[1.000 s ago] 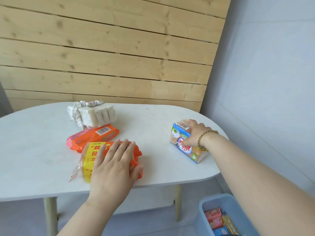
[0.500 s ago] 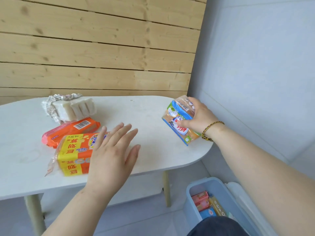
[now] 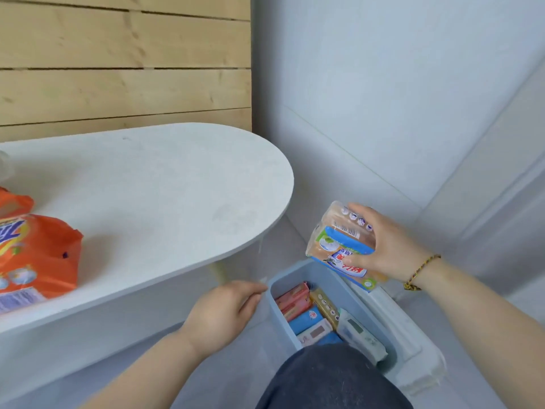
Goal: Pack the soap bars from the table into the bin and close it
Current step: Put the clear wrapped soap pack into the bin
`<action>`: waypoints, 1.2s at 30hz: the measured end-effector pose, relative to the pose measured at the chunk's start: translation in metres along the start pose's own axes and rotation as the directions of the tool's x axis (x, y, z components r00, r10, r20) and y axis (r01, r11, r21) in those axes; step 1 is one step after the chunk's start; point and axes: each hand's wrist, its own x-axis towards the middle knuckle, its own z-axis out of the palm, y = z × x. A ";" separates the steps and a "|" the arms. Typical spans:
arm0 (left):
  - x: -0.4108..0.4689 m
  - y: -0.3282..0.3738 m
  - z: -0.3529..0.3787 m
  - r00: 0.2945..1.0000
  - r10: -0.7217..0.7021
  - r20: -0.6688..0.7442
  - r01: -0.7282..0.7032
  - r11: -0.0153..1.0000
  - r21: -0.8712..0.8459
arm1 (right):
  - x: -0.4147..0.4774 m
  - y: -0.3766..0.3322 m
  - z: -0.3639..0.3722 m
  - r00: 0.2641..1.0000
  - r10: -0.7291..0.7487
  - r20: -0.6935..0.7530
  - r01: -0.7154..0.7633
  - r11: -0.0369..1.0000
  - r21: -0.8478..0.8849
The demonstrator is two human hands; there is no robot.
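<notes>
Your right hand (image 3: pixel 392 249) grips a soap pack (image 3: pixel 342 246), thumb across its printed front and fingers curled over the top, holding it tilted in the air just above the far right corner of the bin (image 3: pixel 278 323). A braided bracelet (image 3: pixel 421 270) sits on that wrist. Your left hand (image 3: pixel 224 312) hangs lower, fingers loosely curled and holding nothing that shows, its fingertips just beside the bin's near left corner; whether they touch the rim is unclear.

The bin is pale blue, open, and stands on the floor below the table's rounded end. Inside it lie 2 red bars (image 3: pixel 293 296) against the left wall, a gold bar (image 3: pixel 324 305) beside them, a blue bar (image 3: pixel 305 318) nearer to you, and a white pack (image 3: pixel 359 338) along the right wall. A white lid (image 3: pixel 413 343) lies just beside the bin on its right. Your dark-clad knee (image 3: pixel 333 379) covers the bin's near end.

On the white table (image 3: pixel 162 187), at the picture's left edge, 1 orange pack (image 3: pixel 38 255) lies flat, well apart from the bin.
</notes>
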 end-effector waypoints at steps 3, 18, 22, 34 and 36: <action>0.023 -0.015 0.034 0.985 -0.079 0.153 0.072 0.996 0.052 | 0.000 0.036 0.029 0.994 0.034 0.102 -0.025 0.996 -0.080; 0.089 -0.058 0.122 0.839 -0.280 0.467 0.327 0.945 -0.021 | 0.056 0.097 0.171 0.874 -0.177 0.453 0.379 0.831 -0.407; 0.093 -0.064 0.131 0.847 -0.268 0.459 0.310 0.950 -0.018 | 0.068 0.094 0.188 0.843 -0.238 0.482 0.437 0.826 -0.357; 0.092 -0.075 0.136 0.825 -0.249 0.507 0.283 0.959 0.010 | 0.059 0.114 0.223 0.876 -0.161 0.455 0.327 0.891 -0.314; 0.092 -0.074 0.136 0.819 -0.250 0.516 0.281 0.960 0.020 | 0.059 0.113 0.225 0.879 -0.143 0.454 0.323 0.879 -0.350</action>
